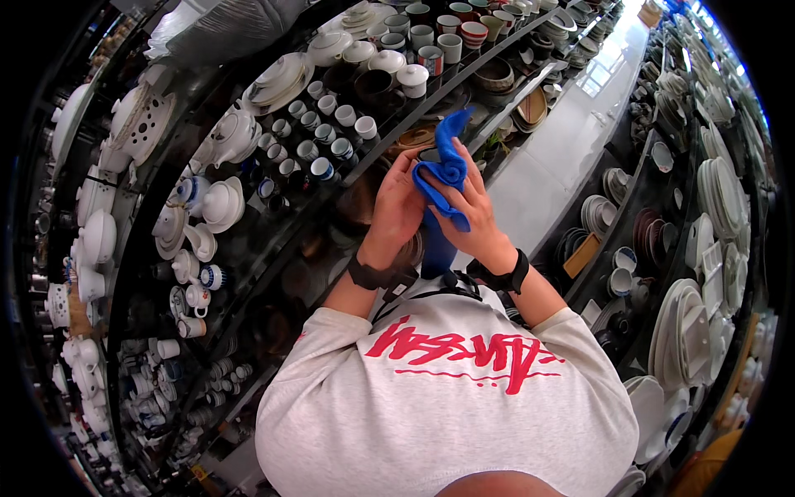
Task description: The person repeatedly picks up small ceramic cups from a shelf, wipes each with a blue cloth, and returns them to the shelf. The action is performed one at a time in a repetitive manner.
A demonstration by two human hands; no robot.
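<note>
A blue cloth [456,164] is bunched up in my right hand [475,208], with one end sticking up past the fingers and a fold hanging below them. My left hand [397,205] curls around a small cup-like piece [428,154]; only part of its greyish rim shows, and the cloth and fingers hide the rest. The cloth presses against this piece, and my two hands meet there in front of my chest. Both wrists carry black bands.
On my left, a dark shelf [385,140] bears rows of small cups [307,150], mugs [449,46] and a white teapot [236,133]. Stacked plates [683,335] fill shelving on my right. A pale tiled aisle floor [534,168] runs between.
</note>
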